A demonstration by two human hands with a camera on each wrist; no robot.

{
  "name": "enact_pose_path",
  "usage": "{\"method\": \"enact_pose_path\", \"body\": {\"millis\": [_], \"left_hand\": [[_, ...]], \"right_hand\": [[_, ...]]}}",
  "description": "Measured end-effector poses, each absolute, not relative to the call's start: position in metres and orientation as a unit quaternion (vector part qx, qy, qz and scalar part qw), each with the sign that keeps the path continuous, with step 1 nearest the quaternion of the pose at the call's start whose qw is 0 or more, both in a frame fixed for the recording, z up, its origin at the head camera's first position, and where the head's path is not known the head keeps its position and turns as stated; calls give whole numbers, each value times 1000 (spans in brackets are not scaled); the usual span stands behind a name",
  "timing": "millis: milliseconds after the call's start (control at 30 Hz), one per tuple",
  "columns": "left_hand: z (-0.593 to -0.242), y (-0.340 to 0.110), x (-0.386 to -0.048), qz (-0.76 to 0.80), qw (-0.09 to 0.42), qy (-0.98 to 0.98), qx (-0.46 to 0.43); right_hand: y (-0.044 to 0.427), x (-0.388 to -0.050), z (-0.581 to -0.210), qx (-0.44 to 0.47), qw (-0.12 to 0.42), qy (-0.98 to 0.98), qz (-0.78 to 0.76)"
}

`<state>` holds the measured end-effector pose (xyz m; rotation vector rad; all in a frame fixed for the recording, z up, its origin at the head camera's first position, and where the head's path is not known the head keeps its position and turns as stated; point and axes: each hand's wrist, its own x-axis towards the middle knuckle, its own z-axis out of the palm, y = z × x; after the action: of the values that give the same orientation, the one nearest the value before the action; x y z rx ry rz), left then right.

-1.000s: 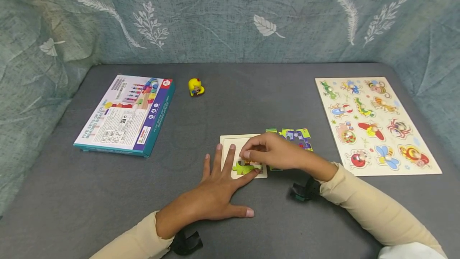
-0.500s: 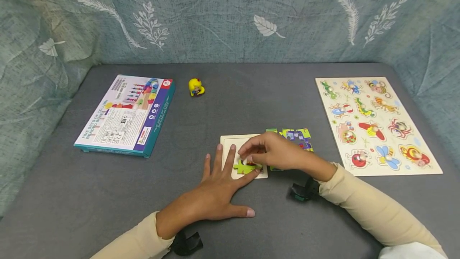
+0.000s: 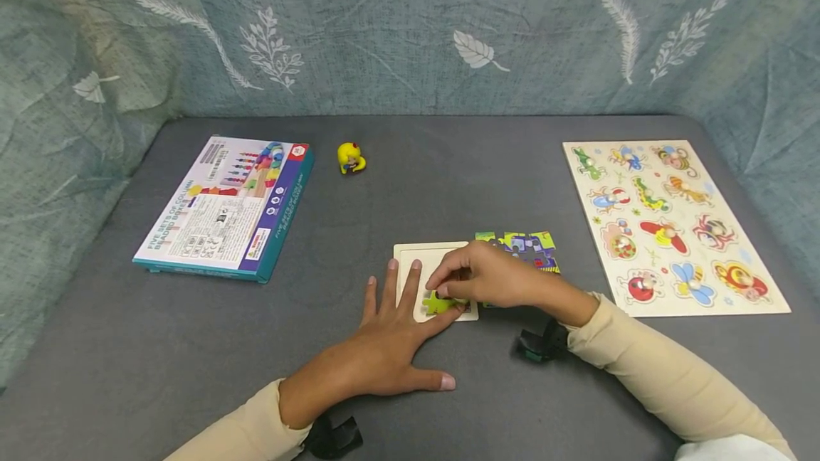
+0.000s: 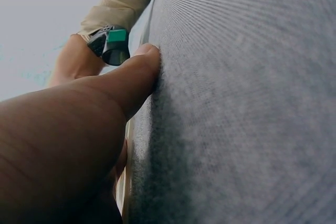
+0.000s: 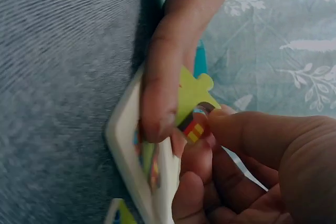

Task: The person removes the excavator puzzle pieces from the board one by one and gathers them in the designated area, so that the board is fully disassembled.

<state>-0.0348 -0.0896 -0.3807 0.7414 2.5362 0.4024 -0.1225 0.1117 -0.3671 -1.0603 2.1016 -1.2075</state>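
Observation:
My left hand [image 3: 387,351] lies spread over the lower left of a small wooden puzzle tray [image 3: 432,246], fingers straight. Its index finger [image 5: 160,93] presses near the tray's edge in the right wrist view, where a bit of colourful printed piece shows beneath it. With thumb and fingers, my right hand [image 3: 490,272] pinches a yellow-green jigsaw piece [image 5: 195,100] printed with dark, red and yellow parts. That piece stands tilted above the tray. In the left wrist view, the left thumb [image 4: 139,74] rests along the grey cloth; the piece is out of sight there.
Several loose jigsaw pieces [image 3: 534,247] lie right of the tray, partly behind the right hand. A large wooden insect peg puzzle [image 3: 673,226] lies at the right. A teal-edged box [image 3: 224,208] lies at the left, with a yellow-haired figurine [image 3: 350,158] beside it.
The yellow-green piece has shifted slightly right in my right hand's fingers. My left hand stays pressed on the tray.

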Motion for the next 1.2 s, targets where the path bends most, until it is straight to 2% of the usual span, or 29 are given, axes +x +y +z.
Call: {"method": "enact_pose_path", "body": {"millis": [200,533,967,1200], "left_hand": [[-381,-90,-35,147,232,923,270],[-381,-90,-33,149,223,924,272],[-381,-90,-35,145,227,923,274],[-380,-91,-34,152,224,923,272]], "right_hand": [[111,-123,-370,-402,265,759,-438],[113,-123,-371,-440,245,764,-404],[115,-125,-372,-435,246,763,-411],[117,-127,-369,-449,228,764,-403]]}}
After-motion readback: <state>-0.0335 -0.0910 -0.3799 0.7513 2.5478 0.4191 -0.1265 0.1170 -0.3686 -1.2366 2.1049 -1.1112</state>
